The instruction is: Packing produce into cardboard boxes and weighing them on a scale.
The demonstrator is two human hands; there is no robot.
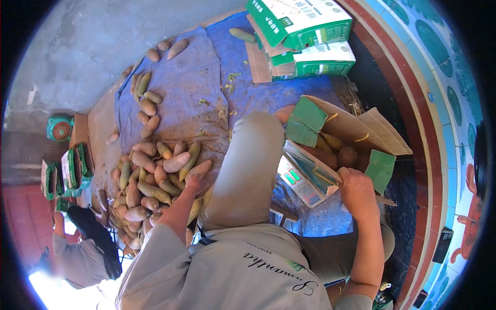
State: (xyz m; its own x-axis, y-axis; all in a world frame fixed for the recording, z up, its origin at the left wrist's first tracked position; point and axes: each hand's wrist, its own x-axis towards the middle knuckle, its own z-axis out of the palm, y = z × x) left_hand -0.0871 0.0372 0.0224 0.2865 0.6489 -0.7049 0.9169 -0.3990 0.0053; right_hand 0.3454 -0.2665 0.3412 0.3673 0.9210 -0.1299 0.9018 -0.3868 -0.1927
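A large heap of elongated tubers (153,191), brown, pinkish and green, lies on the ground to the left. At its near right edge my left hand (192,183) is closed around a pinkish-brown tuber (202,168). To the right stands an open cardboard box (338,121) with green flaps and several brown tubers (347,156) inside. My right hand (357,190) grips the near cardboard wall of this box, with the fingers bent over its upper edge. Beside the box is a digital scale (300,185) with a lit green display. Whether the box rests on it is hidden.
A blue tarp (178,77) covers the ground, with loose tubers (148,107) along its left side. White-and-green cartons (318,31) are stacked at the far right. More cartons (75,168) stand at the left, near another person (82,253). A tiled wall (439,98) curves along the right.
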